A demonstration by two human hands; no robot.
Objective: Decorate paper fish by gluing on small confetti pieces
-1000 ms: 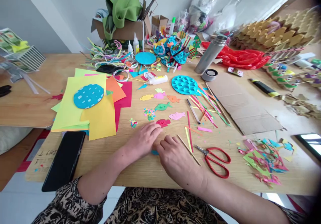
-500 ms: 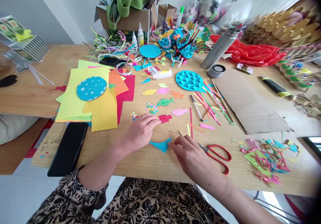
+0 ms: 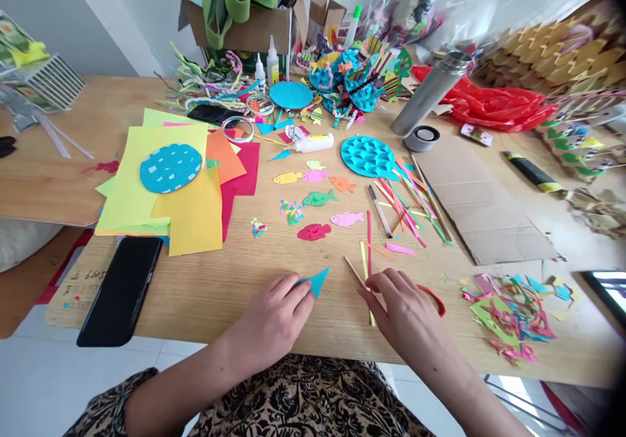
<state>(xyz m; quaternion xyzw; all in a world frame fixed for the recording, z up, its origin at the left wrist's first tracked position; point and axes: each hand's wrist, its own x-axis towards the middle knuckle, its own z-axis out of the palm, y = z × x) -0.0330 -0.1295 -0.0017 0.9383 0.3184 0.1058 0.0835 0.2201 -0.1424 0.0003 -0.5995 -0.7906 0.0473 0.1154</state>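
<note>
My left hand (image 3: 283, 306) has its fingers closed on a blue paper scrap (image 3: 318, 282), whose pointed end sticks out to the right. My right hand (image 3: 398, 303) pinches a thin wooden stick (image 3: 353, 269), its tip angled up and to the left. Under that hand lie the red-handled scissors (image 3: 435, 299), mostly covered. Just beyond my hands is a red paper fish (image 3: 313, 231). Pink (image 3: 347, 218), green (image 3: 319, 198), orange and yellow paper fish are laid out behind it. Two little heaps of confetti bits (image 3: 292, 211) sit to their left.
Coloured paper sheets (image 3: 195, 222) and a black phone (image 3: 120, 291) lie on the left. Paper strips (image 3: 403, 209), a pen (image 3: 381, 211) and cardboard (image 3: 484, 202) are to the right, near paper scraps (image 3: 513, 316). A steel flask (image 3: 430, 94) and glue bottle (image 3: 315, 143) stand farther back.
My left hand has left the red fish and come down onto the blue scrap. My right hand has let go of the scrap's edge and shifted right, with the stick, over the scissors.
</note>
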